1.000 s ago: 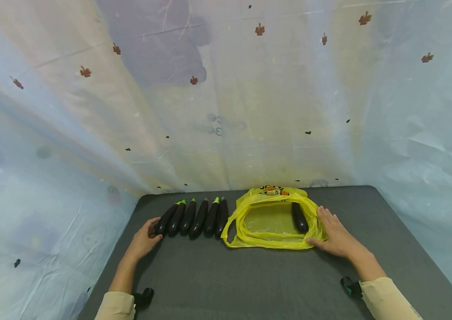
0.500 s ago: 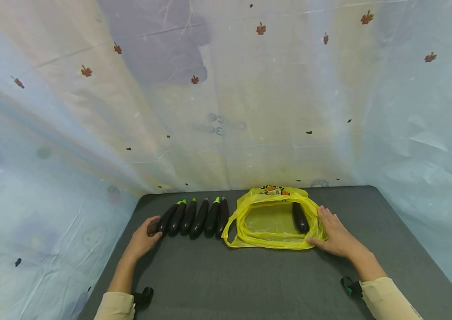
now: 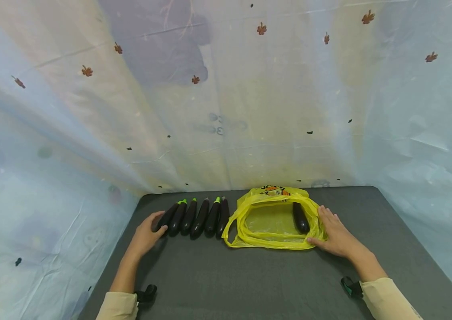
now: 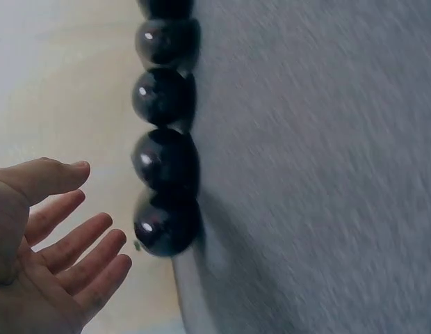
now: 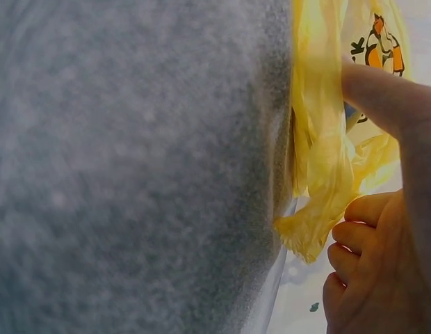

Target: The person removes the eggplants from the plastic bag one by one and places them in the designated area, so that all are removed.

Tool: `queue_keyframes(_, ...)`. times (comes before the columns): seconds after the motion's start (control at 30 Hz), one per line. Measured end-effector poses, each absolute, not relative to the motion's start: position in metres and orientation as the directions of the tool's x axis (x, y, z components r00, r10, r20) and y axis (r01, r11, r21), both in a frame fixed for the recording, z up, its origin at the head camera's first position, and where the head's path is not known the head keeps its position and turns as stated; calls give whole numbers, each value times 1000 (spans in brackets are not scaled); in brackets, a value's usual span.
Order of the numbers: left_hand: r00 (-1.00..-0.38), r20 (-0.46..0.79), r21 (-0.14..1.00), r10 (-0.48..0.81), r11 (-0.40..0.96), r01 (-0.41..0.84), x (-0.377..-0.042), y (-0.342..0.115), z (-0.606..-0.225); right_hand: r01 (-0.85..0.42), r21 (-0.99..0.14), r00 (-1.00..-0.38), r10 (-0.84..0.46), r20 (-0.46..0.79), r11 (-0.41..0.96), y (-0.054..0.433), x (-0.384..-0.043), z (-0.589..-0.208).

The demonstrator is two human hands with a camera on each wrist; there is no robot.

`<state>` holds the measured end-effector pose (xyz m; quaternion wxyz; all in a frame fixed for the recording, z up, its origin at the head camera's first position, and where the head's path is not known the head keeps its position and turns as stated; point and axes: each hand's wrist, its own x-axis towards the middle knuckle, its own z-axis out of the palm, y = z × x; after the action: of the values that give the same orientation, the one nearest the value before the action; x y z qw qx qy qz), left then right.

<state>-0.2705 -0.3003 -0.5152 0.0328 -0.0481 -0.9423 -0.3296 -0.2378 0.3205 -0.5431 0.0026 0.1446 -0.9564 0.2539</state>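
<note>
Several dark eggplants (image 3: 189, 218), some with green stems, lie side by side on the grey table. My left hand (image 3: 146, 233) is at the near end of the leftmost eggplant (image 3: 166, 218), thumb and fingers spread on either side of it. In the left wrist view, the same hand (image 4: 62, 257) has its fingers extended, with a gap to the rounded eggplant ends. A yellow plastic bag (image 3: 268, 243) lies with its mouth wide, one eggplant (image 3: 300, 218) inside at its right. My right hand (image 3: 336, 235) rests against the bag's right side, fingers straight, thumb at the near rim.
The grey table (image 3: 230, 284) has rounded back corners. A pale plastic sheet (image 3: 266, 106) with leaf prints hangs behind it and along both sides. The bag's left handle loop reaches the rightmost eggplant (image 3: 223, 218) in the row.
My left hand has shifted slightly right, further around the leftmost eggplant's near end. The right hand and the bag have stayed in place.
</note>
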Motion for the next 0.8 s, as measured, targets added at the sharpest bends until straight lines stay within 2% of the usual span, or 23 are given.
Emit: queue_keyframes(0.8,-971,165,698,171,675,238,-267,-211,-495,-286,-482,-956,-281,84,828,323,-238,-544)
